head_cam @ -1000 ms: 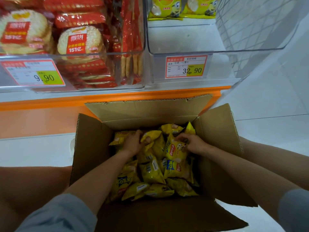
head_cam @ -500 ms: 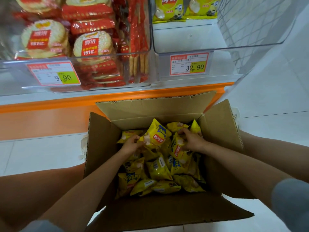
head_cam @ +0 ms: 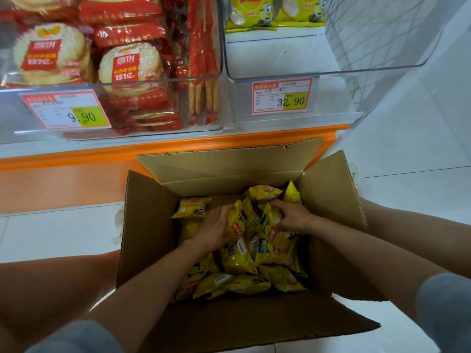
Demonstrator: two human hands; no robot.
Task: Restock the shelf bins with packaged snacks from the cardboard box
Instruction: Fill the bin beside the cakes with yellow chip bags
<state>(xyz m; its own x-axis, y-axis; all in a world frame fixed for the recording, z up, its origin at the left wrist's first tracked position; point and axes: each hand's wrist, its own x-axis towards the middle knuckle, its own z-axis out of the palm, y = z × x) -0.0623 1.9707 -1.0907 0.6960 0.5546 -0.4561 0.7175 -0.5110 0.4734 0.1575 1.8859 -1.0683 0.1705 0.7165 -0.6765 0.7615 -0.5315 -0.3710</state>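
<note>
My left hand point(head_cam: 216, 229) and my right hand point(head_cam: 293, 216) each grip one of the yellow foil snack packets point(head_cam: 238, 225) near the far edge of the open brown cardboard box point(head_cam: 147, 225), and the clear plastic shelf bin point(head_cam: 331, 95) for them lies up and ahead, nearer to my right hand.

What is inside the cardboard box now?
Small yellow chip bags in a loose pile; the left hand and right hand each grip one. The floor of the cardboard box and any lower bags are hidden beneath.
</note>
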